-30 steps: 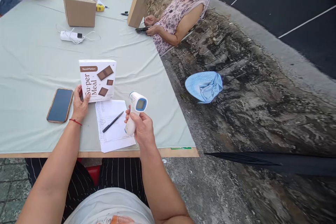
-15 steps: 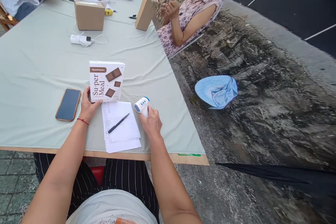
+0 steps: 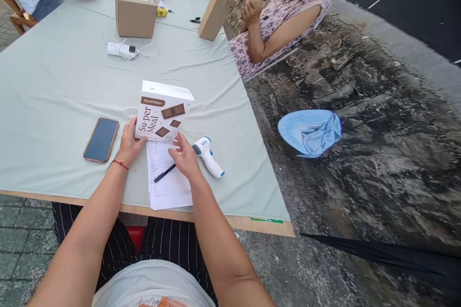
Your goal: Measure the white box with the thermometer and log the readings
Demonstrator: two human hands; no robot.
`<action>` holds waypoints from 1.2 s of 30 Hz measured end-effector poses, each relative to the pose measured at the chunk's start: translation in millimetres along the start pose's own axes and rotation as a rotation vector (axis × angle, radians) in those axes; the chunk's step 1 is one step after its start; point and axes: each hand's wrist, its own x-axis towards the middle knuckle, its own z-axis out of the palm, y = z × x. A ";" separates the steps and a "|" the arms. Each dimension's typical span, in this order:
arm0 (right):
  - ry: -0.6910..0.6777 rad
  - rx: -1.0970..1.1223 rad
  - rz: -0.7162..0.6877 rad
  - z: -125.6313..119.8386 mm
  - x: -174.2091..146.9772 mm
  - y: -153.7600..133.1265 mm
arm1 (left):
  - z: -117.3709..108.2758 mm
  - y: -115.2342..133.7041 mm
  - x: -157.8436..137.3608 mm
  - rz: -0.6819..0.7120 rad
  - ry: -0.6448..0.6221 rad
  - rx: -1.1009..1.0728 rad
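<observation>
My left hand grips the lower left side of a white box printed "NutriMotion Su-per Meal" with brown squares. The box stands upright at the far end of some written papers. My right hand is empty, its fingers apart, over the papers close to the box's lower right corner. Partly under that hand lies a black pen. Just right of it, a white and blue infrared thermometer rests on its side on the cloth. To my left lies a phone in a brown-edged case.
A white device with a cable lies farther back, before a brown carton. Another carton stands at the table's right edge. A person sits there with a phone; others are at the far end. A blue hat lies beyond the table.
My right hand has let go of the thermometer, leaving it on the table, and moved left toward the box. The box has turned and tilted slightly in my left hand. The view has shifted.
</observation>
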 end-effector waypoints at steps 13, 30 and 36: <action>0.003 -0.140 -0.189 -5.6 -8.7 22.1 | 7.6 -0.1 -2.1 -0.082 -0.001 0.158; 0.128 0.208 -0.157 4.4 -27.5 9.2 | -0.2 45.4 -15.9 -0.273 -0.368 0.537; 0.131 0.301 0.046 34.8 -21.8 4.6 | 0.5 43.5 -15.8 -0.276 -0.359 0.504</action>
